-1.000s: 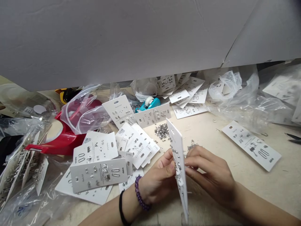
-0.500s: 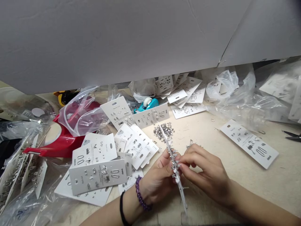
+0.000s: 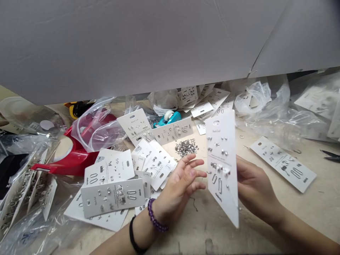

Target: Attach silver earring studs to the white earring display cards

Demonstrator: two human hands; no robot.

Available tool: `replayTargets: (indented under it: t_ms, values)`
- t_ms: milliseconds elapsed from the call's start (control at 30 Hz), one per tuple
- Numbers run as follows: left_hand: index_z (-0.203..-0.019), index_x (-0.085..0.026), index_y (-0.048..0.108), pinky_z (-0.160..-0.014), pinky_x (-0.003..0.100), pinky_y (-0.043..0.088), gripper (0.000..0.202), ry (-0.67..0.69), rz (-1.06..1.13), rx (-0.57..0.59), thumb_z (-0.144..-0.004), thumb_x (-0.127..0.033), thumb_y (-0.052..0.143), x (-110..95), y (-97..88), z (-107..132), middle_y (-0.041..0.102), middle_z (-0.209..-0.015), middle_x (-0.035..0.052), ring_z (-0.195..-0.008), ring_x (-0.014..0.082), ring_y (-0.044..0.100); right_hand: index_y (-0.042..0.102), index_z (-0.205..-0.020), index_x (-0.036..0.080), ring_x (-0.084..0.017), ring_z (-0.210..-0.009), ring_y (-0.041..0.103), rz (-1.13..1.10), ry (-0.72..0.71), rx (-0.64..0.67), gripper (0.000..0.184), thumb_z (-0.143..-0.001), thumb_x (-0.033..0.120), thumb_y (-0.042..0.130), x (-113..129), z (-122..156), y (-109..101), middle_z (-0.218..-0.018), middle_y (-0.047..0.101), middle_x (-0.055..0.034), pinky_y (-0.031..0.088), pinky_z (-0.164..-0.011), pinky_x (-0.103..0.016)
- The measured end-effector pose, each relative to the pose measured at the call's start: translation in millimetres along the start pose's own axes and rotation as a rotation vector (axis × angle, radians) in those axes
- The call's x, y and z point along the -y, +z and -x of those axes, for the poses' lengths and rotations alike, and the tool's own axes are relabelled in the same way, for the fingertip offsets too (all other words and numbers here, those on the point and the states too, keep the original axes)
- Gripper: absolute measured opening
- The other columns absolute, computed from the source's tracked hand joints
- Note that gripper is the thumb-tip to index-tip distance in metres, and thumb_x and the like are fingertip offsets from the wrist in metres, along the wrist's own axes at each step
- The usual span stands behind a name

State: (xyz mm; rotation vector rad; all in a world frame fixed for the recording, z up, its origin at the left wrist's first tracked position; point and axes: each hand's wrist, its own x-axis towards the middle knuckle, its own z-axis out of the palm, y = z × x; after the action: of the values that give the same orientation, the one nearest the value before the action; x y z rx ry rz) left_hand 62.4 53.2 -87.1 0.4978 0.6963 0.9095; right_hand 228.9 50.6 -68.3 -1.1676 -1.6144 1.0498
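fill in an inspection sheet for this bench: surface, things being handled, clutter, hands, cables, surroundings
Surface: pale flat tabletop, partly covered.
Things being handled: white rectangular card bearing silver metal pieces, held on end.
Clutter: overlapping white printed cards, heap of tiny silver metal parts, teal plastic tape dispenser, curved red plastic frame, clear plastic bags.
Hands: left hand spread open beside the held card, contact unclear; right hand holds it from behind, partly hidden.
Cables: nothing seen.
Surroundings: large flat grey panel beyond the tabletop.

Left hand [image 3: 182,181] free, fingers [image 3: 197,163] spread; right hand [image 3: 255,187] gripping, fingertips hidden.
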Motion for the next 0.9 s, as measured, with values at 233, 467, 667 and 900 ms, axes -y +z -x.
replayTargets:
  t_ms: [233,467,667,900]
  values:
    - [-0.117,-0.029,0.042,-0.085,0.03,0.041,0.035,0.258,-0.438,-0.064,-0.083,-0.031,0.05,7.4,-8.2,0.1,0.044,-0.12,0.0038,-0.1,0.0142,0.047,0.057,-0.073,0.02,-0.01,-0.06,0.048,0.045,-0.023,0.016,0.011,-0.082,0.018,0.053,2.5,3.9,-1.6,-0.067,0.049,0.0007,0.037,-0.052,-0.022]
    - [-0.125,-0.024,0.041,-0.1,0.037,0.029,0.041,0.114,-0.476,0.038,-0.086,-0.036,0.042,4.5,-10.2,-2.5,0.044,-0.13,0.0075,-0.121,0.0208,0.037,0.056,-0.075,0.019,-0.009,-0.061,0.049,0.019,-0.081,0.065,0.01,-0.082,0.013,0.052,6.6,6.2,-1.7,-0.067,0.05,0.0016,0.039,-0.053,-0.019]
    - [-0.109,-0.025,0.057,-0.092,0.031,0.034,0.032,0.139,-0.462,0.065,-0.08,-0.038,0.051,1.0,-7.3,-1.4,0.058,-0.103,0.0037,-0.101,0.0166,0.05,0.056,-0.078,0.019,-0.008,-0.064,0.051,0.011,-0.154,0.106,0.01,-0.081,0.01,0.053,7.0,10.3,1.0,-0.07,0.052,0.002,0.041,-0.056,-0.019]
    - [-0.081,-0.016,0.056,-0.065,0.021,0.04,0.02,-0.108,0.106,0.057,-0.07,-0.03,0.066,6.0,-8.8,-6.2,0.052,-0.071,-0.0013,-0.066,0.008,0.051,0.059,-0.085,0.02,-0.009,-0.069,0.053,-0.031,-0.178,0.136,0.009,-0.083,0.013,0.054,3.8,11.2,4.7,-0.075,0.054,0.0004,0.043,-0.061,-0.021]
